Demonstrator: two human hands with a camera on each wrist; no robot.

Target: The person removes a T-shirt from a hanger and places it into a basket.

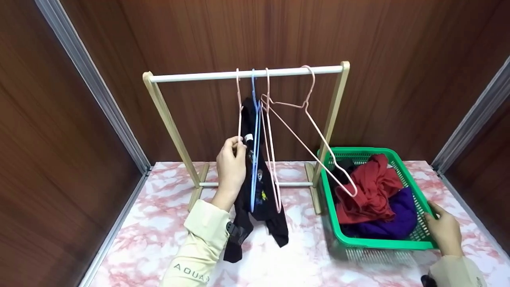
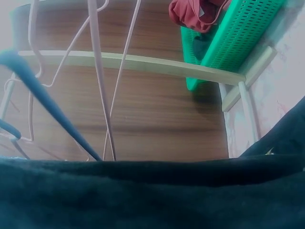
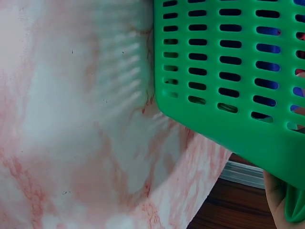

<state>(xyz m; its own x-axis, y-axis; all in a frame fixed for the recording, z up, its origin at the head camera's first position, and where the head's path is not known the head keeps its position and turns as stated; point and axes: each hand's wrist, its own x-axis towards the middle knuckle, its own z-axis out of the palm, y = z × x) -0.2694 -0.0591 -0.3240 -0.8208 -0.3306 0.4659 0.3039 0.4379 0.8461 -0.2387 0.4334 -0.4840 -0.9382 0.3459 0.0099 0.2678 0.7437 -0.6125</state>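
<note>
My left hand (image 1: 232,159) pinches the leftmost pink hanger (image 1: 238,97) low on its near side, against a black garment (image 1: 259,199) with a small print. The garment hangs beside a blue hanger (image 1: 254,159); dark cloth (image 2: 152,195) fills the bottom of the left wrist view and hides this hand. At the right, my right hand (image 1: 445,229) grips the rim of a green basket (image 1: 338,235) at its near right corner. Red cloth (image 1: 372,191), purple cloth (image 1: 402,219) and some black cloth lie in the basket. The right wrist view shows its slotted wall (image 3: 228,114).
A rack with a white rail (image 1: 191,76) and wooden legs (image 1: 171,123) stands on the marbled table (image 1: 151,239). Two more pink hangers hang there; the rightmost pink hanger (image 1: 318,127) sticks out over the basket. Wood-grain panels (image 1: 215,36) stand behind and at both sides.
</note>
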